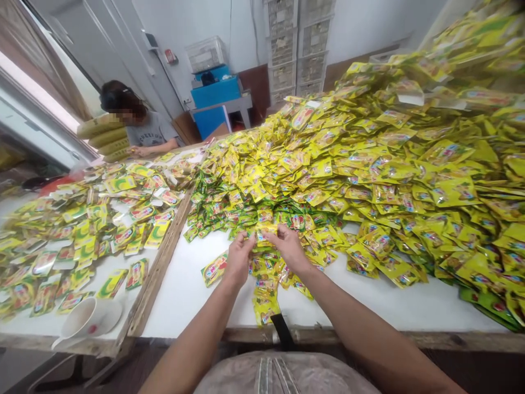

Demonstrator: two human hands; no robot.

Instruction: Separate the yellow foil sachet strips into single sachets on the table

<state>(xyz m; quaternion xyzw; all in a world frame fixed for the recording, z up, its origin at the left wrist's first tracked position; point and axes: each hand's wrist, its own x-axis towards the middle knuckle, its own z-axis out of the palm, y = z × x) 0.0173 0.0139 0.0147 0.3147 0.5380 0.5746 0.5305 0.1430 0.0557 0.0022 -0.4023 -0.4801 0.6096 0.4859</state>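
Note:
Close together over the white tabletop (184, 284), my left hand (239, 256) and my right hand (290, 249) pinch a small yellow packet (262, 236) from its two sides. Beneath them, yellow packets (266, 301) lie in a line running toward the table's front edge, perhaps joined as a strip. A yellow packet with a red and green print (214, 269) lies flat just left of my left hand. Green packets (221, 212) are heaped right beyond my fingers. Small print on the held packet cannot be read.
A large heap of yellow packets (389, 164) rises on the right. Left of a wooden divider (164, 257), loose yellow packs (86, 232) and a white cup (80, 323) lie on another table. Another person (151, 131) sits at the far left. Stacked crates (283, 54) stand behind.

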